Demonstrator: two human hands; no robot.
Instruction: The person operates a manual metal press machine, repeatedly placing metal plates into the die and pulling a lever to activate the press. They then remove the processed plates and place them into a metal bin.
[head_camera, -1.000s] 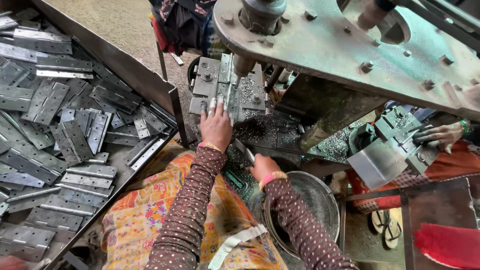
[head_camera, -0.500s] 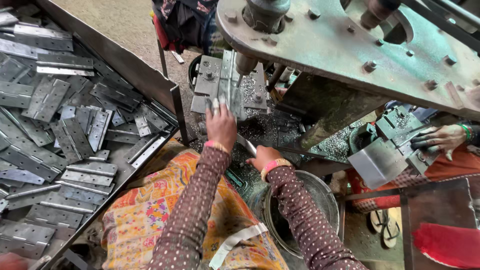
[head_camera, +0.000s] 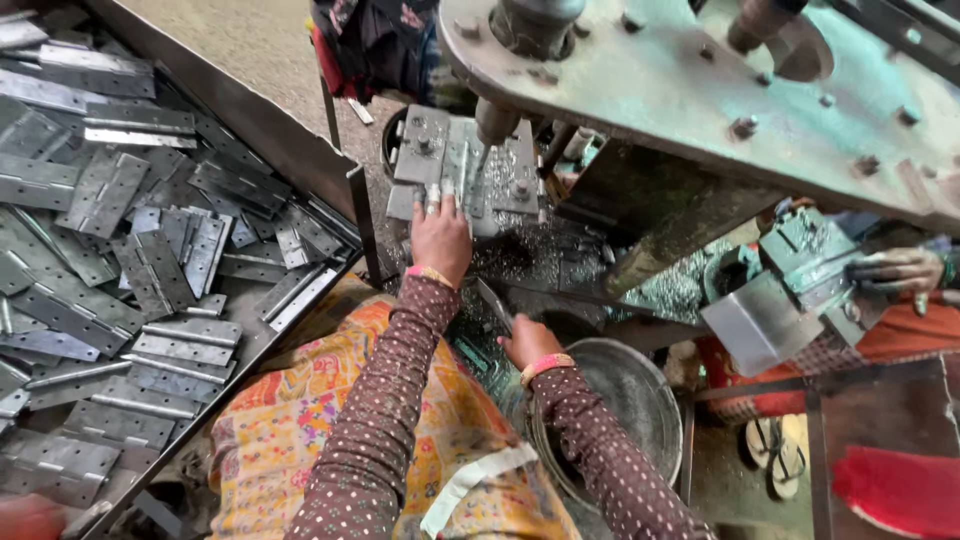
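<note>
A: Left hand (head_camera: 440, 235)?
B: Flat, fingers spread on hinge plate (head_camera: 455, 165) at the press bed's (head_camera: 560, 255) near edge.
A: Right hand (head_camera: 528, 342)?
B: Closed around metal strip (head_camera: 494, 303), beside basin (head_camera: 640, 400).

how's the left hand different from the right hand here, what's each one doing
The left hand is stretched forward, fingers flat on the metal plate under the press; the right hand sits back and lower, near the round metal pan, gripping a thin metal strip. The left lies open, the right is curled. Both wear pink bangles and dotted brown sleeves.
</note>
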